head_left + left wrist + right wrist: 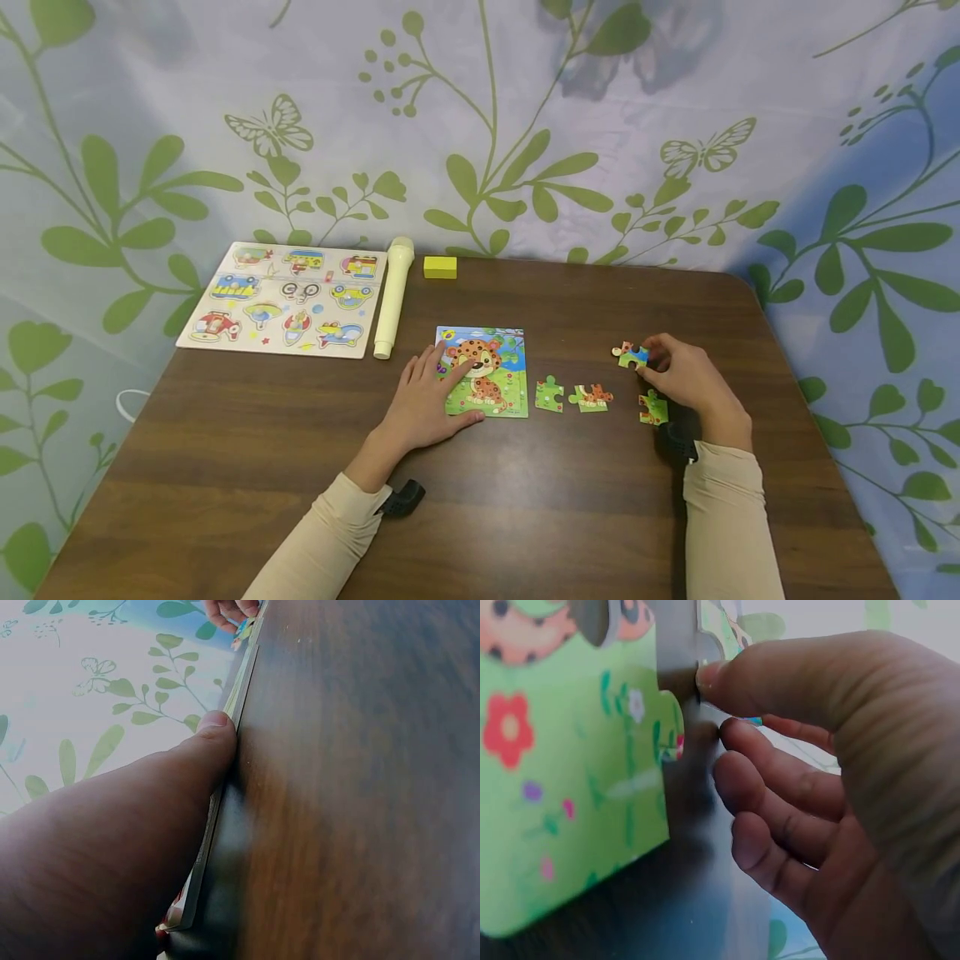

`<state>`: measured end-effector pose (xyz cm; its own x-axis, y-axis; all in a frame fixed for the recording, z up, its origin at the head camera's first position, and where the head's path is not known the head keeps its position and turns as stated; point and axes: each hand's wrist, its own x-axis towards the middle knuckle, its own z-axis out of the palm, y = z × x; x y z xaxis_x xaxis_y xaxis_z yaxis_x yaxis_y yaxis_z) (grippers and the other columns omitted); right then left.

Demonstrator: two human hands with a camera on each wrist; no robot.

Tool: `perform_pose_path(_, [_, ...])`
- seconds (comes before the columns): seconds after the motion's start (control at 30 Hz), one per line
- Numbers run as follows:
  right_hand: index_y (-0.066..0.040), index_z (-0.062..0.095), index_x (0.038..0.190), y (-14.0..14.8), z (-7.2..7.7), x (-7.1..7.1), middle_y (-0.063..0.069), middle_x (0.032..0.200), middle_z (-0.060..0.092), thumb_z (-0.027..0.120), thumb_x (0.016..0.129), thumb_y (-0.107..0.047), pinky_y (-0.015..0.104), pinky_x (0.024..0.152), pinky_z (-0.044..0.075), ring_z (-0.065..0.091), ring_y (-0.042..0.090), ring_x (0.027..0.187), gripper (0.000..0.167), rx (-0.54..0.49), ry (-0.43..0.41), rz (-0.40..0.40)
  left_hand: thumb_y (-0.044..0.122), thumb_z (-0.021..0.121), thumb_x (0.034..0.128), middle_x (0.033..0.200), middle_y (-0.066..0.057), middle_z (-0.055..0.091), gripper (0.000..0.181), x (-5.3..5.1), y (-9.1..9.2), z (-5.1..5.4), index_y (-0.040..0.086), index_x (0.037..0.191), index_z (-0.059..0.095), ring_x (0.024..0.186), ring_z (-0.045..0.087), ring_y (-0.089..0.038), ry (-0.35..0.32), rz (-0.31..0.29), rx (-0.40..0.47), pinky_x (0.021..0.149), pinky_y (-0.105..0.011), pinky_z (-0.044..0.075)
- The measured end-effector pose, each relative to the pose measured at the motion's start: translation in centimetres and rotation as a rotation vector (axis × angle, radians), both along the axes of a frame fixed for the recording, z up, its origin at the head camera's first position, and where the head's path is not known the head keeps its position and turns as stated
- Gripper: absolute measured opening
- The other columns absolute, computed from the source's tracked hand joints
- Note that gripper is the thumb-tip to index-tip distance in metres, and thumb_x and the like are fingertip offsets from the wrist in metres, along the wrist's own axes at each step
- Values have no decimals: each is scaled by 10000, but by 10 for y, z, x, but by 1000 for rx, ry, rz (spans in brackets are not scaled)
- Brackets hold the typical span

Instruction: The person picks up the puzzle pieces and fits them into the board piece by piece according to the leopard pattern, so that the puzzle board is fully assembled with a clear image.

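A square puzzle board with a spotted leopard cub picture lies on the table. My left hand rests on its left part with fingers spread, and in the left wrist view the thumb lies along the board's edge. Further right, my right hand pinches a jigsaw piece with blue and orange on it, between thumb and fingers. Between the board and that hand lie a green jigsaw piece and an orange-and-green jigsaw piece. Another green jigsaw piece lies just below the right hand.
A white peg puzzle board with vehicle pictures lies at the back left. Beside it are a cream microphone-shaped stick and a yellow block. Behind the brown table hangs a leaf-patterned cloth.
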<state>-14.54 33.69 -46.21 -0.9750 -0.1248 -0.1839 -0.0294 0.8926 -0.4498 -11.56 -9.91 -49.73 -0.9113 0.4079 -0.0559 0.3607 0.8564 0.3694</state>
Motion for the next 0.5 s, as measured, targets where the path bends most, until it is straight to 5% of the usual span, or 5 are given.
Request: perform_pose_path(0.5, [-12,567,1379,-1,-2,0,200,1216,663,752,933,-250,342,750,534,668,324,1008,538,-66,-43,-10,739,613,871,1714,-175,115,864,0,-1,1,348,1597,354,1588,124,-382,-20,-13,-16,1268,-594,144])
